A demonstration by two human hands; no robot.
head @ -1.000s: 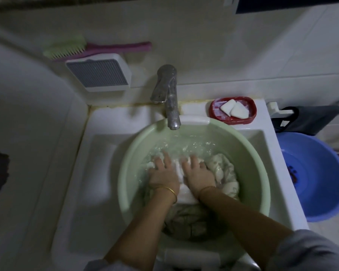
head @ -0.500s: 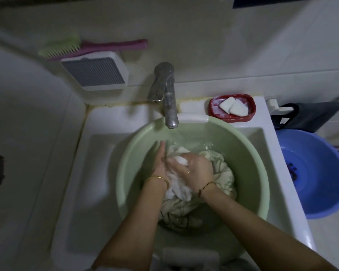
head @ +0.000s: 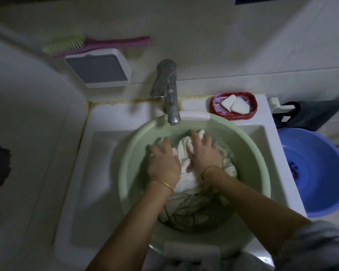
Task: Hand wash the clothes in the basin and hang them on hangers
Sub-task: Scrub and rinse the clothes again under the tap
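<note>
Left hand and right hand spread flat, fingers straight, pressing white cloth, green basin

The location is a home bathroom or laundry corner. White glazed wall tiles are enclosing a white ceramic sink, and a dull metal single-lever faucet is standing at its back edge. A red oval soap dish is holding two white soap bars. A green-bristled, pink-handled scrubbing brush is lying on a ledge. A blue plastic basin is sitting beside the sink.
</note>
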